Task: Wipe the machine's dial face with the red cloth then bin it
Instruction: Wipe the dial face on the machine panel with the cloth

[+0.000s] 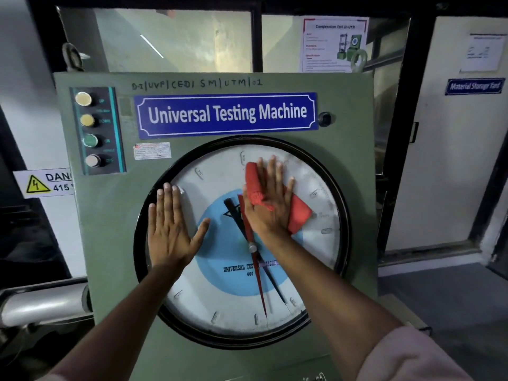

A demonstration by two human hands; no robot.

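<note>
The machine's big round dial face (220, 303), white with a blue centre and a black rim, fills the middle of the green front panel. My right hand (270, 204) lies flat on its upper right part and presses the red cloth (298, 215) against the glass; cloth shows to the left and right of the fingers. My left hand (170, 229) rests flat with fingers spread on the dial's left side, holding nothing. A red and a black pointer cross the dial centre. No bin is in view.
The green panel (110, 243) carries a blue "Universal Testing Machine" sign (226, 114) and a column of push buttons (89, 130) at upper left. A yellow danger sign (44, 184) is at left. A white door with a blue label (474, 86) stands at right.
</note>
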